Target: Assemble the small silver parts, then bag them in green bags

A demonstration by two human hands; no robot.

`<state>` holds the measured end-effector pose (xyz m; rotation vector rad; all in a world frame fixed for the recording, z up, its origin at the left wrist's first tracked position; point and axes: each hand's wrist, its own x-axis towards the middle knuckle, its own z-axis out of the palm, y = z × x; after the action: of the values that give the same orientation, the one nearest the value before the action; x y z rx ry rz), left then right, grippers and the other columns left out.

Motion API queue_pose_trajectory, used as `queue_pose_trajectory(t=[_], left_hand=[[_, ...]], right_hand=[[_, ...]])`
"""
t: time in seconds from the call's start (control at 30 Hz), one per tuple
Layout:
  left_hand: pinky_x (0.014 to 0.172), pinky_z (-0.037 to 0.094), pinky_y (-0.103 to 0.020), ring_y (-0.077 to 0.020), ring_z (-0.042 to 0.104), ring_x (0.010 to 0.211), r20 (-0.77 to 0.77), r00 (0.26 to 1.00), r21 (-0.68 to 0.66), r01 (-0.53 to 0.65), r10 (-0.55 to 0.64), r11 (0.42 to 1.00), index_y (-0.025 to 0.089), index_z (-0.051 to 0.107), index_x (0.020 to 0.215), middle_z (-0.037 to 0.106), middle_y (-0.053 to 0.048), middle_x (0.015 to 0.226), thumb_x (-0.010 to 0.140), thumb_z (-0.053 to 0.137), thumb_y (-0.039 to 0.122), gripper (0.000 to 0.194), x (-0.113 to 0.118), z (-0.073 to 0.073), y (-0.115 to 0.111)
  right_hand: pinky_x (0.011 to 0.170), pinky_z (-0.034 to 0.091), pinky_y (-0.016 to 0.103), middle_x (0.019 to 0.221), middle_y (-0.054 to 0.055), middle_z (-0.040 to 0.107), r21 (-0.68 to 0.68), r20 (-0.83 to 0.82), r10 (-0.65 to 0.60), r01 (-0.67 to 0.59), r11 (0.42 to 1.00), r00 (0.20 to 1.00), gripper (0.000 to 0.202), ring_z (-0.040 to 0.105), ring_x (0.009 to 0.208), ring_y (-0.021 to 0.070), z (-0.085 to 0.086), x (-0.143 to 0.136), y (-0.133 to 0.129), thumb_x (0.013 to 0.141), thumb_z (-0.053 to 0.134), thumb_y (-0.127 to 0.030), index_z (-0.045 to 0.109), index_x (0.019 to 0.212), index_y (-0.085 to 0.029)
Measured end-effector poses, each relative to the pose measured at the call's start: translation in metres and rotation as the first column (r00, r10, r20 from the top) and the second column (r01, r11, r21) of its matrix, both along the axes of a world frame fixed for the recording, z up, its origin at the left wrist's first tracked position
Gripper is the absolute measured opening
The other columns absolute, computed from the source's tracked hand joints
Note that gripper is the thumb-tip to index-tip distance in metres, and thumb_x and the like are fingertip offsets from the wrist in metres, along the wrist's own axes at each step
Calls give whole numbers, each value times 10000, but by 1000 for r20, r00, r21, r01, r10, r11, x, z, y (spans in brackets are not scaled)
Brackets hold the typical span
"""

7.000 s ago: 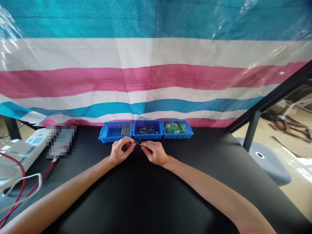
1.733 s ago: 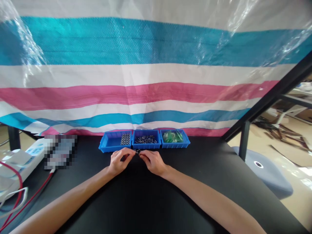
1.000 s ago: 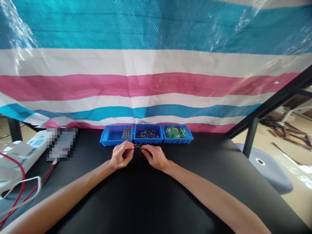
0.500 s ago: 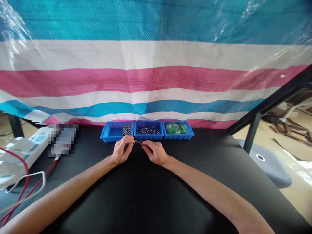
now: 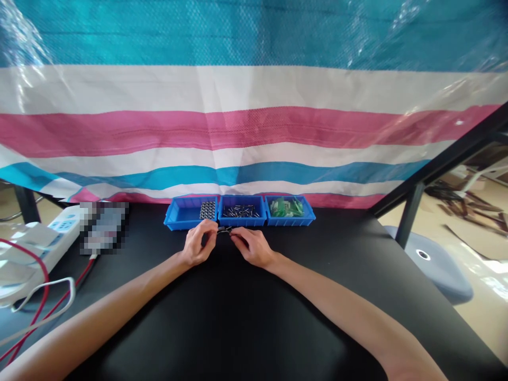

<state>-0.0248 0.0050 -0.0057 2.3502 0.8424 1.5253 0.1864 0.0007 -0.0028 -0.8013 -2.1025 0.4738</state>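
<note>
My left hand (image 5: 197,244) and my right hand (image 5: 254,247) face each other just in front of the blue bins, thumbs and fingertips pinched. Small dark and silvery metal parts (image 5: 224,230) show between the two pinches; their exact shape is too small to tell. The left bin (image 5: 180,211) has round metal pieces (image 5: 207,210) packed at its right side. In the middle bin (image 5: 243,222) lie loose thin metal pins (image 5: 242,211). Green and clear items (image 5: 286,207) fill the right bin (image 5: 310,216).
On the black table (image 5: 222,317), a white power strip (image 5: 59,227) with plugs, red and white cables (image 5: 71,291) and a blurred-out device (image 5: 105,227) lie at the left. A striped sheet (image 5: 238,127) hangs behind. A grey stool (image 5: 436,267) stands beyond the right edge.
</note>
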Motion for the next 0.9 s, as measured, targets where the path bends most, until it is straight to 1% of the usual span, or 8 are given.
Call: queue_pose_trajectory(t=[0.13, 0.27, 0.33, 0.4, 0.47, 0.63, 0.77, 0.9], left_hand=[[665, 506, -269, -150, 609, 758, 2, 1000, 16, -10, 10, 1000, 176, 530, 1026, 612, -81, 910, 857, 516, 103, 185, -1, 0, 0], [669, 500, -265, -142, 596, 779, -15, 998, 36, -54, 55, 998, 174, 537, 999, 600, -84, 936, 876, 508, 106, 143, -1, 0, 1], [618, 483, -245, -127, 578, 716, -39, 996, 59, -80, 83, 995, 178, 537, 973, 594, -56, 868, 869, 550, 144, 110, 0, 0, 1], [566, 455, -223, -112, 551, 645, -57, 993, 74, -102, 107, 992, 183, 533, 948, 567, -14, 766, 850, 596, 168, 118, 0, -1, 2], [566, 453, -219, -108, 549, 630, -46, 993, 73, -108, 111, 991, 186, 526, 940, 559, 0, 734, 843, 604, 155, 128, 1, -2, 2], [634, 497, -239, -118, 604, 710, -11, 999, 28, -48, 48, 998, 183, 523, 998, 627, -65, 908, 845, 563, 87, 185, 3, 0, 1], [668, 509, -243, -133, 640, 767, 0, 998, 31, -65, 65, 997, 184, 542, 972, 662, -60, 905, 839, 582, 80, 174, 4, 0, 1], [668, 521, -232, -132, 662, 775, 33, 995, 35, -96, 95, 995, 186, 554, 945, 688, -54, 897, 843, 596, 90, 146, 5, -3, 2]], right_hand=[[722, 521, 244, 921, 50, 708, -9, -3, 1, -1, 1000, 1000, 166, 686, 783, 160, 1, 0, 0, 963, 455, -260, 600, 1011, -195], [721, 522, 244, 912, 51, 710, 4, -6, 3, -3, 1000, 1000, 164, 686, 780, 162, -1, 0, 0, 959, 459, -254, 599, 1017, -192], [715, 523, 243, 905, 49, 710, 3, -2, 0, 0, 1000, 1000, 167, 685, 772, 160, -2, 0, 0, 959, 456, -255, 598, 1023, -196], [707, 525, 241, 900, 50, 710, 0, 0, 0, 0, 1000, 1000, 169, 684, 760, 157, -2, 0, 1, 960, 454, -256, 598, 1025, -196], [700, 525, 239, 889, 51, 710, 2, -4, 0, 0, 1000, 1000, 166, 684, 750, 156, -2, 0, 1, 958, 460, -257, 600, 1022, -193], [703, 527, 243, 882, 48, 711, 13, -7, -7, 7, 1000, 1000, 160, 686, 757, 159, -2, 0, 1, 956, 467, -255, 605, 1011, -194], [713, 527, 242, 904, 50, 712, 8, -8, -6, 6, 1000, 1000, 160, 688, 773, 158, -2, 0, 1, 957, 470, -252, 605, 1016, -189], [719, 529, 244, 914, 54, 712, 12, -14, -6, 6, 1000, 1000, 163, 690, 783, 161, -2, 0, 1, 962, 467, -248, 605, 1019, -183]])
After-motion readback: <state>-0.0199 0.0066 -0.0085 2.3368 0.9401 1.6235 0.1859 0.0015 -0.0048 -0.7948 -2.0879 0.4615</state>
